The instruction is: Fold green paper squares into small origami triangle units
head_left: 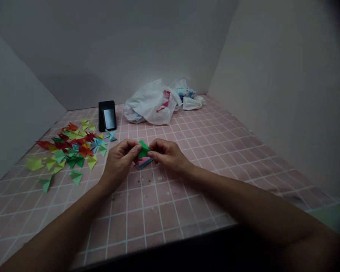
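A small folded piece of green origami paper (143, 149) is held in the air between both hands. My left hand (121, 155) pinches its left side between thumb and fingers. On the other side, my right hand (167, 153) is closed on its right edge. Below the hands lies a small stack of coloured paper (144, 163), pink on top with a blue edge, partly hidden by the fingers. To the left of my left hand spreads a heap of folded paper figures (76, 160) in red, orange, yellow, green and light blue.
A black phone-like device (107, 116) leans upright behind the heap. White plastic bags (151, 102) lie crumpled at the back, beside a blue-patterned package (185, 92). Pale walls enclose the pink checked tablecloth (215, 132) at the back and sides; its front edge is near my forearms.
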A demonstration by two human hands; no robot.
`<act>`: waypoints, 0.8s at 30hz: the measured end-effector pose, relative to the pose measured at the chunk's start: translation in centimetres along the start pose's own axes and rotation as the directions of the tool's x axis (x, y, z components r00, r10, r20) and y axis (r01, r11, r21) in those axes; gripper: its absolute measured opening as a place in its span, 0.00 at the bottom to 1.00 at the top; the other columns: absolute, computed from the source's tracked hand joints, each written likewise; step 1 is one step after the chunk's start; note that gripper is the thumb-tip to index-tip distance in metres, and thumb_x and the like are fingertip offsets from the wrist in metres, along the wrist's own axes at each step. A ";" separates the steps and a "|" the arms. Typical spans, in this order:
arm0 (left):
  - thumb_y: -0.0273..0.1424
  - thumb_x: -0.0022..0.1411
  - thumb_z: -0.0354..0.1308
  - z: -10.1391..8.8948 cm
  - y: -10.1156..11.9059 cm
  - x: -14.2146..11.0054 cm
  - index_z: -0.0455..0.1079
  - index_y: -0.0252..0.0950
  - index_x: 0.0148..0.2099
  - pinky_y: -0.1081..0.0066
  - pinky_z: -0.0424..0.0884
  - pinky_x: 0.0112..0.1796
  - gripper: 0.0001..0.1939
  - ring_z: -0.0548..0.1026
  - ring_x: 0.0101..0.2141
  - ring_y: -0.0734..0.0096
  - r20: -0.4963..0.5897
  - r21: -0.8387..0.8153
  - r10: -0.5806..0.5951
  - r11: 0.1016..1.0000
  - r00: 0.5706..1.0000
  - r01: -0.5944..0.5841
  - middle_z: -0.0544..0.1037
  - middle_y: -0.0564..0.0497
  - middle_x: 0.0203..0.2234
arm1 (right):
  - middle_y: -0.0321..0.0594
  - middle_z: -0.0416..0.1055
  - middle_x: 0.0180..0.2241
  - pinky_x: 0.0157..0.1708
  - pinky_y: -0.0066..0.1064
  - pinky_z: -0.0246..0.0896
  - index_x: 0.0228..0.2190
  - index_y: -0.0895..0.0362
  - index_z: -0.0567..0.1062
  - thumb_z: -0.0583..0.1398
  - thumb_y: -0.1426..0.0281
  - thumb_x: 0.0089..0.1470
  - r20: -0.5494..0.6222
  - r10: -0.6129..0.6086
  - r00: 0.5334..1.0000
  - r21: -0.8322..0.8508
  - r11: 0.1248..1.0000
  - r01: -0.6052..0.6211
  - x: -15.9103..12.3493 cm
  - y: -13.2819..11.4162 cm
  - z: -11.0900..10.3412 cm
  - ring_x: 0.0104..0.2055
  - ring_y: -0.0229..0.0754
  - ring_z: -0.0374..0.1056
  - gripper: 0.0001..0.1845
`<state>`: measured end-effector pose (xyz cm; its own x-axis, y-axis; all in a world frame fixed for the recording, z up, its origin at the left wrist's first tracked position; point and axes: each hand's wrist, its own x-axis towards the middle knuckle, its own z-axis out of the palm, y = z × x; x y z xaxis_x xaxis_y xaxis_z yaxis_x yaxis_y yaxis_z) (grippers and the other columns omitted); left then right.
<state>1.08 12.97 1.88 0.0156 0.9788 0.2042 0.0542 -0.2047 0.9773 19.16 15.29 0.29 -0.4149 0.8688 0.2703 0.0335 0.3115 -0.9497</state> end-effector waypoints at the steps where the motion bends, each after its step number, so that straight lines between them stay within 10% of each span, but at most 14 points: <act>1: 0.37 0.57 0.68 0.0 -0.1 0.0 0.74 0.34 0.33 0.76 0.71 0.24 0.11 0.72 0.21 0.77 0.005 -0.006 0.000 1.000 1.000 0.000 0.75 0.55 0.23 | 0.33 0.67 0.26 0.30 0.28 0.56 0.28 0.57 0.71 0.63 0.69 0.55 -0.015 -0.021 1.000 -0.048 0.999 0.021 -0.1 -0.1 0.0 0.28 0.35 0.62 0.07; 24: 0.33 0.60 0.68 -0.3 -0.5 -0.1 0.79 0.36 0.33 0.75 0.73 0.32 0.06 0.75 0.29 0.75 0.127 0.016 0.036 0.999 0.991 -0.038 0.79 0.53 0.27 | 0.34 0.65 0.27 0.33 0.30 0.54 0.26 0.56 0.66 0.58 0.77 0.57 0.024 -0.342 0.939 -0.338 0.882 0.330 -0.4 -0.5 -0.1 0.30 0.36 0.61 0.10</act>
<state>0.74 12.93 1.37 0.1438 0.9625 0.2302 0.0691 -0.2419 0.9678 19.35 14.84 0.66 -0.4233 0.7001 0.5750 0.1995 0.6912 -0.6946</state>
